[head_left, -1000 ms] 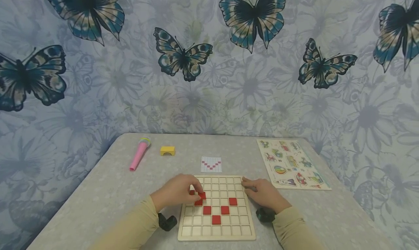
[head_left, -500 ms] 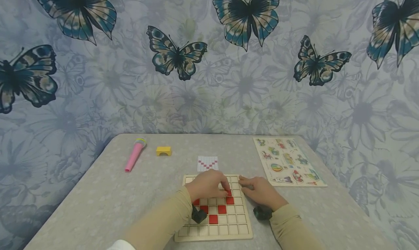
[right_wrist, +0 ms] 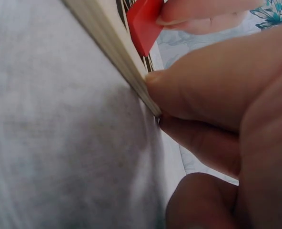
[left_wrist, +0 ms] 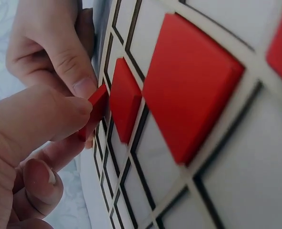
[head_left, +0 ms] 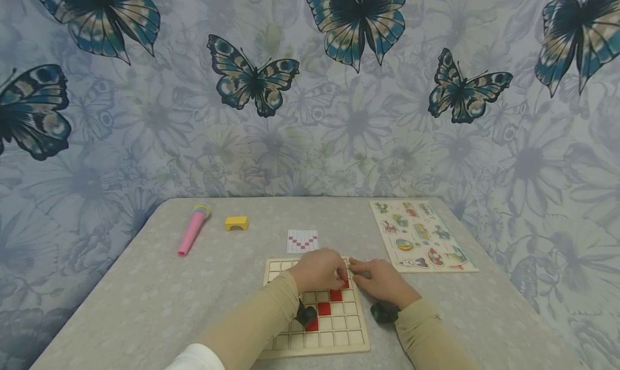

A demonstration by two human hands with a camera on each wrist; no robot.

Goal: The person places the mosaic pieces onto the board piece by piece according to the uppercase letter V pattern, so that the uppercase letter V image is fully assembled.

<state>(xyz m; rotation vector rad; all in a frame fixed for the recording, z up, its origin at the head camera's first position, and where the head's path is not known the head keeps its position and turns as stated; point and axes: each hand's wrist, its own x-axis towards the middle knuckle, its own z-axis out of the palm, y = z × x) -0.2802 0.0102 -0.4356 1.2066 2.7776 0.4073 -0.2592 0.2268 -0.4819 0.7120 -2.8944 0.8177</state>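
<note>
A pale wooden grid board point(head_left: 339, 338) lies on the table, with red square tiles point(head_left: 324, 308) set in its cells in a diagonal row. My left hand point(head_left: 319, 269) reaches across the board and pinches a red tile point(left_wrist: 97, 112) between thumb and fingers. That tile is tilted over a cell near the board's right edge, just beyond the last laid tile point(left_wrist: 125, 101). At the far right corner my right hand point(head_left: 382, 279) grips the board's edge, its thumb point(right_wrist: 179, 81) on top. The left forearm hides the board's left part.
Behind the board lies a small card point(head_left: 302, 241) printed with a red V pattern on a grid. A pink toy microphone point(head_left: 192, 231) and a yellow arch block point(head_left: 236, 223) stand back left. A picture puzzle board point(head_left: 421, 238) lies back right. A papered wall rises behind.
My left hand has moved from the board's left side across to its right edge, carrying the red tile. The right hand stays at the corner. The head view has shifted slightly.
</note>
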